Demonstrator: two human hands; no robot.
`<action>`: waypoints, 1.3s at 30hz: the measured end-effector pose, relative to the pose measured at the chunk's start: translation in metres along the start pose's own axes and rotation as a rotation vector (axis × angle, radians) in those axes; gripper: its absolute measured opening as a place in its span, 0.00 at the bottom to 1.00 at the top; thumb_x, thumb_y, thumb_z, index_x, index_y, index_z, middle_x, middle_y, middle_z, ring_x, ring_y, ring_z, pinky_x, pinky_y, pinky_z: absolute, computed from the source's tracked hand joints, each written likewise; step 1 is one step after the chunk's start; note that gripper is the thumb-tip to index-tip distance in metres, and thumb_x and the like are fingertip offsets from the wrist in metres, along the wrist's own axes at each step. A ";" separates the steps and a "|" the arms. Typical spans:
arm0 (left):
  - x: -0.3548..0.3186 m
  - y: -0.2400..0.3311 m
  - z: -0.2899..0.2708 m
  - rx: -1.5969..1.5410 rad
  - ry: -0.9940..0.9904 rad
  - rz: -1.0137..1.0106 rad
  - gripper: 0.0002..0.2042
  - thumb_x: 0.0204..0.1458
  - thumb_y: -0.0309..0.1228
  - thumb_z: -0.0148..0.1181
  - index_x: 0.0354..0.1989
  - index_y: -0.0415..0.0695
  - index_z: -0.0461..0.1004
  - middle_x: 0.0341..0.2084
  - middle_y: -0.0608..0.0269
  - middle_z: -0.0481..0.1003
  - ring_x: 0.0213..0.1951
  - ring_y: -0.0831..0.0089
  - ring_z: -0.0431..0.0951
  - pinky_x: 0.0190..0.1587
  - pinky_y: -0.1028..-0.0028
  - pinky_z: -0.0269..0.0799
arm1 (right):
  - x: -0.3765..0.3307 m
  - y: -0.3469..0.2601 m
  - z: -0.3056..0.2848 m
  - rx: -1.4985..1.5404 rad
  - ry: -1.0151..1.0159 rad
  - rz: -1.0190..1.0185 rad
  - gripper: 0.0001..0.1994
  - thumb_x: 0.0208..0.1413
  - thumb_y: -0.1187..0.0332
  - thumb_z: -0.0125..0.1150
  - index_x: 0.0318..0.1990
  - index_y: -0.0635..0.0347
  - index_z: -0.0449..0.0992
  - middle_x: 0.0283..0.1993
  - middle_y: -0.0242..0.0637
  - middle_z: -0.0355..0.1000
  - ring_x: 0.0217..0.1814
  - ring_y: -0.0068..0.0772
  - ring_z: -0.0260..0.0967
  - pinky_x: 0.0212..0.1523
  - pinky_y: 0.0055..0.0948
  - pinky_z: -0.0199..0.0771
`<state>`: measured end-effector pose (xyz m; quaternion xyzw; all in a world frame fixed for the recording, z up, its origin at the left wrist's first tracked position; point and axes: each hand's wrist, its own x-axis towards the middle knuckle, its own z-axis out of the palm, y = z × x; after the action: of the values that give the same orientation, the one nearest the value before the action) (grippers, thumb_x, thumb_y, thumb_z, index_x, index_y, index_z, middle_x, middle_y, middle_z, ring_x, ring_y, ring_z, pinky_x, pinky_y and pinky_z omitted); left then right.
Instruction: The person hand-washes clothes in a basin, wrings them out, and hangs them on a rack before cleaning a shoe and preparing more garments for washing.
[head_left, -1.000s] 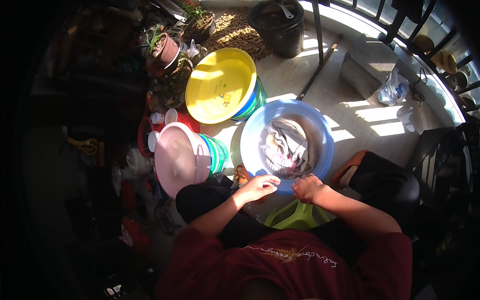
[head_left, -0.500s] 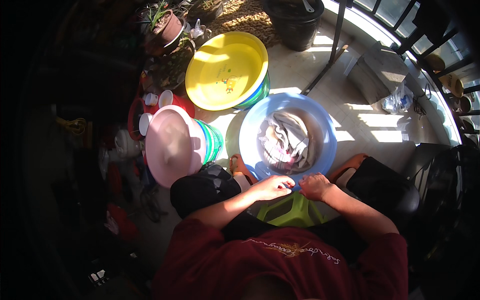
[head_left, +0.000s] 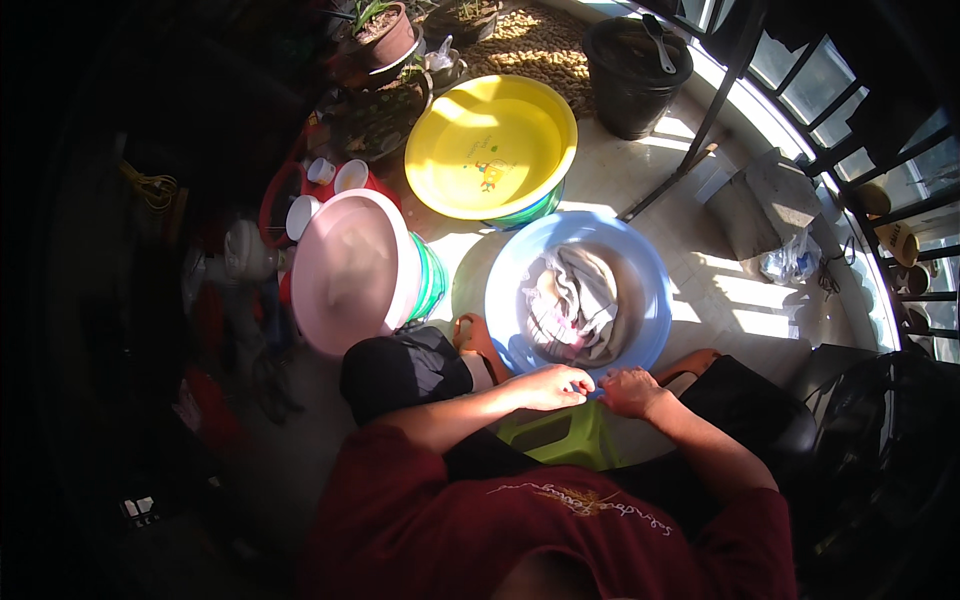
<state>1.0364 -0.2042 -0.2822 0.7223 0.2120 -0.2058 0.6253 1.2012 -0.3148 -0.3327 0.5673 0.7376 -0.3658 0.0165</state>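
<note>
A blue basin (head_left: 655, 275) stands in front of me between my orange-shod feet. In it lies a bunched heap of pale grey and white cloth (head_left: 577, 300), with some pink and checked parts. My left hand (head_left: 552, 387) is at the basin's near rim, its fingers curled in toward the thumb. Close beside it, with a small gap between, my right hand (head_left: 630, 391) is also closed, back of the hand up. Whatever the fingers may hold is too small or hidden to make out. Both hands are outside the cloth heap.
A green plastic stool (head_left: 565, 440) is below my hands. To the left stands a pink basin (head_left: 345, 270), with a yellow basin (head_left: 490, 145) beyond it. A black bucket (head_left: 635, 85), a grey block-like object (head_left: 765, 205), potted plants (head_left: 385, 40) and a railing edge the space.
My view has shifted, so the basins sit differently in the picture. My hands remain close together at the blue basin's near rim, and the cloth lies as before.
</note>
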 end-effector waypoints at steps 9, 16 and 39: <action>-0.005 -0.006 0.007 0.087 0.008 0.059 0.12 0.48 0.31 0.53 0.40 0.39 0.68 0.36 0.59 0.73 0.33 0.73 0.74 0.37 0.73 0.68 | 0.003 0.008 0.001 0.016 -0.127 0.047 0.17 0.50 0.56 0.50 0.39 0.60 0.72 0.43 0.43 0.70 0.46 0.43 0.68 0.45 0.39 0.68; -0.015 -0.011 0.010 0.154 0.056 0.073 0.11 0.45 0.31 0.54 0.36 0.40 0.69 0.32 0.58 0.74 0.33 0.65 0.74 0.37 0.70 0.67 | 0.001 0.002 -0.010 0.061 -0.139 0.101 0.16 0.50 0.56 0.51 0.41 0.56 0.72 0.42 0.43 0.70 0.45 0.43 0.69 0.44 0.39 0.69; -0.017 -0.106 -0.003 0.050 0.477 -0.211 0.10 0.48 0.23 0.47 0.38 0.36 0.69 0.21 0.66 0.70 0.23 0.79 0.70 0.29 0.79 0.67 | -0.004 0.038 0.003 0.061 -0.029 0.253 0.20 0.52 0.58 0.48 0.53 0.53 0.65 0.52 0.41 0.65 0.55 0.41 0.61 0.54 0.35 0.60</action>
<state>0.9623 -0.1884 -0.3587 0.7395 0.4226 -0.0988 0.5146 1.2342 -0.3164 -0.3528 0.6507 0.6484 -0.3913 0.0561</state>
